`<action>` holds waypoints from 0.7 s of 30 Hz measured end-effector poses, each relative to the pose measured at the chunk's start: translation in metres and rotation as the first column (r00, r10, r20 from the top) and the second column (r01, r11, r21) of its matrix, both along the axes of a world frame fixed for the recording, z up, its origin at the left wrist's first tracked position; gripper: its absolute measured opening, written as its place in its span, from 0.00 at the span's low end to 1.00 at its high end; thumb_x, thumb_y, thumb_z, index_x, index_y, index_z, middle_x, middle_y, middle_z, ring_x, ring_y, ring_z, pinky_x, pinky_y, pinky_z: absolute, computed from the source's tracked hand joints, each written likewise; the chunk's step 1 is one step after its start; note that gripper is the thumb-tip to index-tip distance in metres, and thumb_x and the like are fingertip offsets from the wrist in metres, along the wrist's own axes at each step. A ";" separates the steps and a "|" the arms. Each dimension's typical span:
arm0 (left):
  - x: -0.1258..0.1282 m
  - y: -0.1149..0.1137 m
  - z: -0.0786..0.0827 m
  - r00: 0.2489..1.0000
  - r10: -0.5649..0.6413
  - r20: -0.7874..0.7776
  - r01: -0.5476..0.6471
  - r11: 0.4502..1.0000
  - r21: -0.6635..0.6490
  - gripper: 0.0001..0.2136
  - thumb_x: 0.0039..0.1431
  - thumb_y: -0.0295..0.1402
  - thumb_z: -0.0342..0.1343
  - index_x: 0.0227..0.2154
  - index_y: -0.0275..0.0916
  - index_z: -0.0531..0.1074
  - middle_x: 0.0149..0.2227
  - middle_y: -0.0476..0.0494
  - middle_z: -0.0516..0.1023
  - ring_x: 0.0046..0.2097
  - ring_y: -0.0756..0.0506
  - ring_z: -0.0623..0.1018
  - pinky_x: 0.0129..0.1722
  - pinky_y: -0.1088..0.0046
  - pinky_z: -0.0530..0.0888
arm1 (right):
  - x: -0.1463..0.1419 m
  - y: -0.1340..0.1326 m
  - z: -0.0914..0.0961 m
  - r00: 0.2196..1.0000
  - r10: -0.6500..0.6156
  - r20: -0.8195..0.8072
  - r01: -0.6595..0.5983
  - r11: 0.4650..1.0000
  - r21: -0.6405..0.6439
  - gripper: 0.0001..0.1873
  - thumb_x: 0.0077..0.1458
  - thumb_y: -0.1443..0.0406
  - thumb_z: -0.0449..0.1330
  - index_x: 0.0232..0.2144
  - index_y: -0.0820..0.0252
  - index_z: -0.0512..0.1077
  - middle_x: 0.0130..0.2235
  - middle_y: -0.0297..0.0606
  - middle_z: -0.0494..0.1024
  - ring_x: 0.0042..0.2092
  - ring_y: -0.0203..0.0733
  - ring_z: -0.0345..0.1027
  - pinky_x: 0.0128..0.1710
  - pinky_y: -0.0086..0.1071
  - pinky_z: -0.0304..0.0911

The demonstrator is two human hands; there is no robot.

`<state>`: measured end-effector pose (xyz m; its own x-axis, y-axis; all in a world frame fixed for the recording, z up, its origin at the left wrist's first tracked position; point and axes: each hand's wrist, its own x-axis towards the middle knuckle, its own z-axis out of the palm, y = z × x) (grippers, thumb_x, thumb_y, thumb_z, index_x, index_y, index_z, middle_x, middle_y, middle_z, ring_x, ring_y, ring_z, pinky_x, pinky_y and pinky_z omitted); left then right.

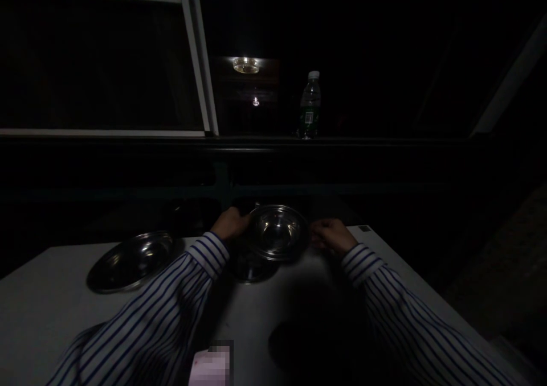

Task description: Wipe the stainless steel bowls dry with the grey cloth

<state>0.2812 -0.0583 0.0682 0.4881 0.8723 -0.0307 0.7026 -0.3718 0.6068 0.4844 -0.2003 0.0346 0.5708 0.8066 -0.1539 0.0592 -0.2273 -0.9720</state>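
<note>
A shiny metal bowl (277,232) is held up above the table, tilted so that its inside shows. My left hand (231,225) grips its left rim, the fingers partly hidden behind the metal. Close beside the right rim, my right hand (334,235) is closed with its fingers curled. Whether it touches the bowl or pinches something small cannot be made out in the dark. Under the raised bowl, another metal dish (252,269) rests on the white table (243,312). A wider metal basin (130,262) lies to the left of my left forearm.
A plastic bottle (310,110) with a green label stands on the dark ledge beyond the table. A white window frame (194,56) rises at the back left. Near me, a pale pink, partly pixelated object (210,368) shows at the bottom edge. The room is very dim.
</note>
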 end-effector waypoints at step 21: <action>-0.052 0.010 -0.071 0.995 0.079 -0.062 -0.082 0.996 -0.037 0.14 0.48 0.38 0.47 0.18 0.35 0.71 0.27 0.33 0.76 0.36 0.41 0.75 0.33 0.71 0.65 | -0.040 0.048 -0.071 0.944 0.232 0.235 -0.165 0.948 -0.272 0.08 0.43 0.72 0.54 0.15 0.65 0.66 0.14 0.33 0.67 0.14 0.31 0.60 0.12 0.24 0.58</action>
<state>0.2290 -0.0481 -0.0026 0.4124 0.9062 -0.0934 0.7651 -0.2888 0.5756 0.4439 -0.1522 -0.0364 0.4497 0.8635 -0.2285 0.3711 -0.4133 -0.8316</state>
